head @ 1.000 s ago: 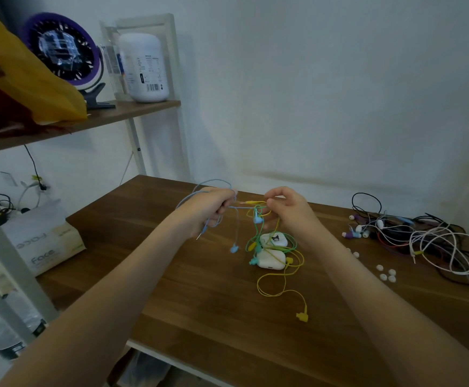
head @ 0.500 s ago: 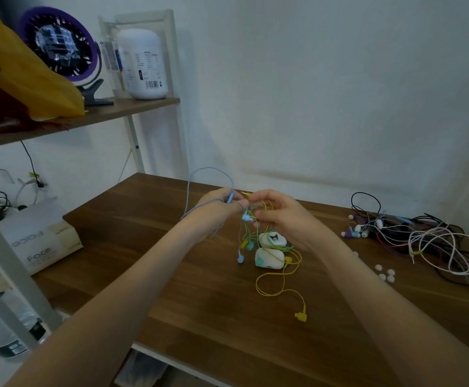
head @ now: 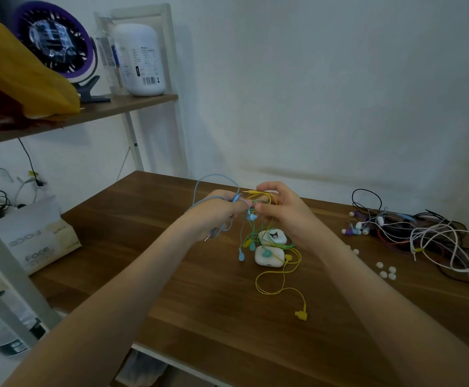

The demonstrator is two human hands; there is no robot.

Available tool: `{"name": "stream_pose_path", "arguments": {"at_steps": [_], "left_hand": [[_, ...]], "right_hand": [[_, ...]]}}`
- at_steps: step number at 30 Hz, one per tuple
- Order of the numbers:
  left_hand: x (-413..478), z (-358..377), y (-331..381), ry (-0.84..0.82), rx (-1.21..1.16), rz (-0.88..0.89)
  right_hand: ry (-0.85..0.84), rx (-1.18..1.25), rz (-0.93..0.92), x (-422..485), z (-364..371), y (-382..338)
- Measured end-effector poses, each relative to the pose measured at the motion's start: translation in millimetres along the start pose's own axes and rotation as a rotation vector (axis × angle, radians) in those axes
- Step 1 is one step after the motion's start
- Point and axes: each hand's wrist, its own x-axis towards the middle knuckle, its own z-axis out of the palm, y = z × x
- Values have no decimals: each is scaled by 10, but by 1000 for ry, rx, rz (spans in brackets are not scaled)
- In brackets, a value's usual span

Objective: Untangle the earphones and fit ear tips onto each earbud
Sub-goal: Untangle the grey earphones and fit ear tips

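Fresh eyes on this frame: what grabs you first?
The two hands meeting mid-frame above the wooden table: the left hand grips a blue earphone cable, and the right hand pinches a yellow earphone cable that trails down to a yellow plug near the front. Under them sit two white earbud cases. At far right lies a heap of tangled cables, with loose white ear tips beside it.

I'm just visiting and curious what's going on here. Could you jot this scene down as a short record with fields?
Activity: untangling coloured earphones
Left hand: grips the blue cable
Right hand: pinches the yellow cable and green cable
Under the hands: two white cases on the wooden table
Loose ear tips: on the table, right side
Far right: a separate cable pile, untouched
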Motion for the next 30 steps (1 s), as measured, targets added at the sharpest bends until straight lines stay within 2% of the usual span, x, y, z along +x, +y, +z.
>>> {"name": "stream_pose_path", "arguments": {"at_steps": [2,5,9,14,25,30], "left_hand": [[4,22,12,-3,-64,-13],[-1,59,23,-4,-153,-60],[4,101,5,-23,-108,-102],[-8,104,19,-22,-136,-63],[37,262,38,-26,-338,-70],[57,289,52,7,-362,-61]], "right_hand": [[-42,-44,5,-16,-5,3],[-133,-245,30,-54,-5,-14],[-109,-397,0,-51,-27,-26],[-33,-261,-26,-57,-109,12],[-161,56,-62,-91,-240,38],[-133,131,-11,-89,-307,56]]}}
